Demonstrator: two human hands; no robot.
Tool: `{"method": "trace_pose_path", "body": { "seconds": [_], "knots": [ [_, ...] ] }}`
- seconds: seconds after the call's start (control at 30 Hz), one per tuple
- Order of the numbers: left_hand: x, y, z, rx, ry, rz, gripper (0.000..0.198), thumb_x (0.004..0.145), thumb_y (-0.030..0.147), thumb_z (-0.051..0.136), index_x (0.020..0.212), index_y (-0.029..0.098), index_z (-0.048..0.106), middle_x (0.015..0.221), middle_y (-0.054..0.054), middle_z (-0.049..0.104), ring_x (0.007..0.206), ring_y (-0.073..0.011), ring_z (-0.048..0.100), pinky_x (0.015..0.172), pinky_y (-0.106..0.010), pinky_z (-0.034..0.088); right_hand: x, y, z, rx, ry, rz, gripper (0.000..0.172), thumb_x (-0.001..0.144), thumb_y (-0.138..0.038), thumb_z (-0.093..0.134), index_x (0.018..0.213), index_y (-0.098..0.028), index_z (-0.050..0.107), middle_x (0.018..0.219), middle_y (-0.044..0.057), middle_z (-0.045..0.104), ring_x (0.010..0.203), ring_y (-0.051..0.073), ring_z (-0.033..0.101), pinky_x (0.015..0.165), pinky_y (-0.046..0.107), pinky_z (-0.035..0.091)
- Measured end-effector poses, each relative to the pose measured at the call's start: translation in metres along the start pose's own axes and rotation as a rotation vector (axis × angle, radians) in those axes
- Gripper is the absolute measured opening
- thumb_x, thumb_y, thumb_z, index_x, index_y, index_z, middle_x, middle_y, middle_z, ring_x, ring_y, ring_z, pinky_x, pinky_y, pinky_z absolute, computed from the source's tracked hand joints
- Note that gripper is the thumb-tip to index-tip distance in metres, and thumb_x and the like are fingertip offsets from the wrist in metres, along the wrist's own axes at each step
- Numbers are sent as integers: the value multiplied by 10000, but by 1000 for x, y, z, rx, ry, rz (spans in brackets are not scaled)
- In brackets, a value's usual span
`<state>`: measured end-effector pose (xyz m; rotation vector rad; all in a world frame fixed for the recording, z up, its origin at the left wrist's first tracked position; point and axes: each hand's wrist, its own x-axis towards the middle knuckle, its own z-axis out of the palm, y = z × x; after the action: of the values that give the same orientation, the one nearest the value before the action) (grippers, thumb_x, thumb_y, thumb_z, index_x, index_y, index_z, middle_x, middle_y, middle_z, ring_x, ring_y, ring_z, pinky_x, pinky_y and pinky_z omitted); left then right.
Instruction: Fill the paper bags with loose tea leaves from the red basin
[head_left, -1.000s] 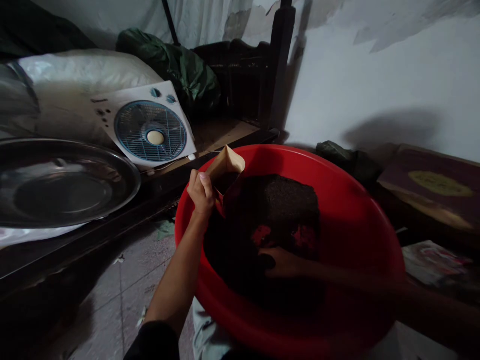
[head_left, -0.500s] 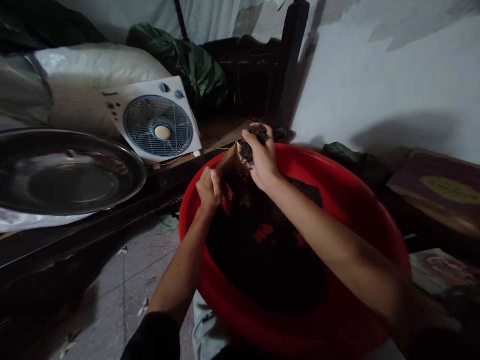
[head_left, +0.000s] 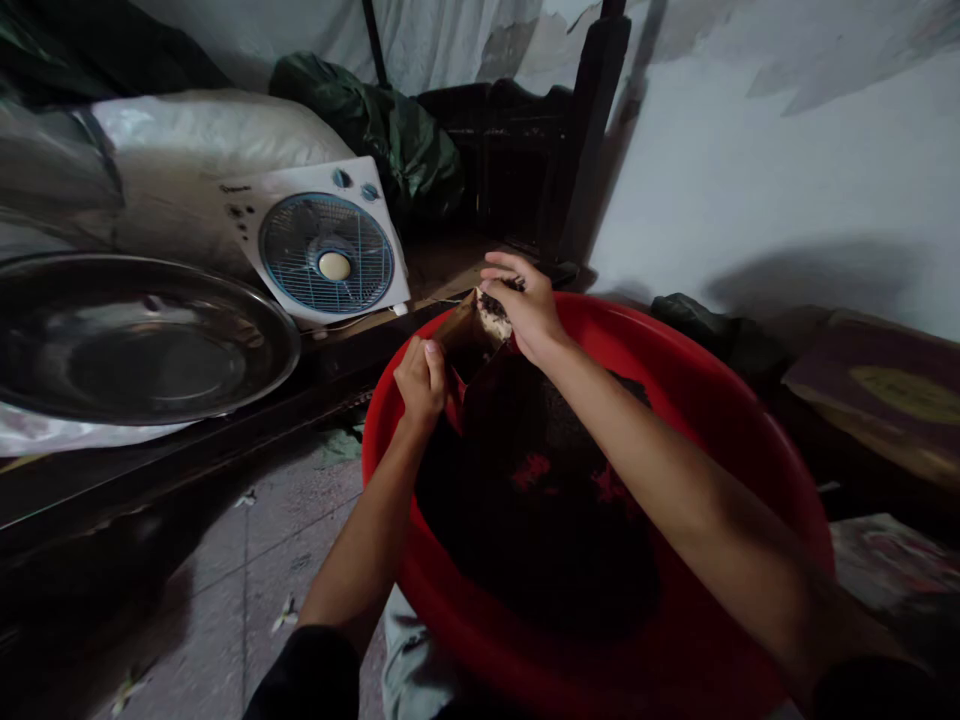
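Head view: two bare arms reach forward and meet at the far left rim of a red basin
Paper bag (head_left: 463, 338): brown, mouth tilted up, held over the basin's far left edge between the two hands
Left hand (head_left: 421, 380): fingers and thumb pinched tight on the bag's near edge, just below and left of the right hand
Right hand (head_left: 523, 305): cupped over the bag's mouth, fingers curled in around a clump of dark loose matter (head_left: 495, 300); pale and dark bits show under the fingertips
Dark heap (head_left: 555, 480): the same dark crumbly stuff, piled in the basin under the right forearm, with red patches showing through
Red basin (head_left: 750, 430): wide, round plastic, right in front of the person, below both wrists
Box fan (head_left: 326, 250): white with a blue grille, leaning up and left of the left hand, apart from it
Metal tray (head_left: 142, 340): big, round and shiny, far left of the left hand on a dark ledge
White sack (head_left: 202, 140): behind the fan and tray
Green cloth (head_left: 375, 120): bundled beyond the fan
Dark wooden frame (head_left: 525, 160): against the peeling white wall, beyond the right hand
Floor (head_left: 247, 560): pale tiles with small scraps, below the left forearm
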<state>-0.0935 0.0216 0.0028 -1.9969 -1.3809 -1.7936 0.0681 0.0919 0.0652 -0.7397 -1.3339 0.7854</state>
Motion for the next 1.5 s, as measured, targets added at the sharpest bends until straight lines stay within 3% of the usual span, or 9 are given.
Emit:
{"method": "trace_pose_path", "body": {
  "seconds": [0.17, 0.27, 0.43, 0.57, 0.7, 0.9, 1.1, 1.17, 1.5],
  "knots": [
    [3, 3, 2, 7, -1, 0, 555, 1040, 493, 215, 700, 192, 534, 677, -24, 504, 641, -150, 490, 608, -327, 383, -27, 25, -60, -301, 58, 62, 336, 903, -403, 501, 1197, -253, 561, 1121, 58, 650, 1037, 204, 617, 890, 398, 542],
    [3, 3, 5, -20, -10, -1, 543, 1039, 491, 229, 705, 195, 538, 680, -26, 508, 647, -153, 503, 606, -327, 379, -79, 52, -101, -595, -367, 437, 395, 925, -465, 418, 1204, -234, 577, 1134, 94, 644, 1054, 242, 618, 894, 440, 530],
    [4, 3, 5, -55, -13, 2, 527, 1039, 482, 264, 705, 196, 554, 673, -27, 506, 630, -152, 506, 599, -331, 371, -184, 65, -144, -768, -833, 779, 631, 537, -519, 858, 1080, -225, 730, 1293, 179, 627, 1222, 443, 545, 1015, 586, 417],
    [5, 3, 5, -58, -12, 8, 532, 1041, 482, 264, 709, 188, 557, 672, -23, 499, 618, -148, 501, 588, -326, 360, -223, 48, -143, -856, -1121, 945, 1082, 589, -748, 730, 1493, -231, 440, 1595, 172, 325, 1444, 458, 299, 1134, 625, 271],
    [5, 1, 7, -71, -12, 26, 520, 1037, 485, 292, 697, 188, 550, 669, -21, 482, 616, -140, 489, 587, -320, 346, -234, 27, -131, -798, -1373, 1041, 1102, 646, -705, 711, 1554, -219, 319, 1620, 146, 281, 1475, 396, 282, 1197, 534, 228],
    [5, 1, 7, -81, -15, 48, 508, 1043, 448, 285, 704, 189, 560, 668, -22, 488, 618, -140, 488, 591, -324, 352, -244, 7, -118, -357, -1169, 857, 538, 646, -350, 738, 1161, -223, 647, 1159, 64, 689, 1097, 279, 639, 960, 394, 490],
    [2, 3, 6, -115, -24, 134, 491, 1052, 394, 272, 721, 189, 573, 672, -24, 530, 620, -138, 521, 610, -321, 375, -156, -23, -86, -155, -65, 416, 306, 732, -393, 704, 963, -273, 544, 738, -41, 550, 637, 144, 537, 570, 278, 449],
    [0, 3, 7, -122, -37, 155, 479, 1051, 387, 279, 732, 189, 576, 670, -22, 526, 616, -141, 519, 603, -321, 374, -113, -35, -70, -2, 100, 306, 333, 732, -411, 715, 971, -290, 516, 767, -40, 542, 643, 144, 540, 544, 277, 443],
    [-2, -4, 9, -86, -30, 144, 480, 1046, 401, 294, 668, 197, 509, 627, -3, 462, 573, -133, 455, 560, -314, 329, -15, -20, 4, 143, 101, 49, 227, 740, -384, 710, 819, -235, 558, 835, -30, 562, 840, 133, 559, 869, 315, 475]
  ]
}}
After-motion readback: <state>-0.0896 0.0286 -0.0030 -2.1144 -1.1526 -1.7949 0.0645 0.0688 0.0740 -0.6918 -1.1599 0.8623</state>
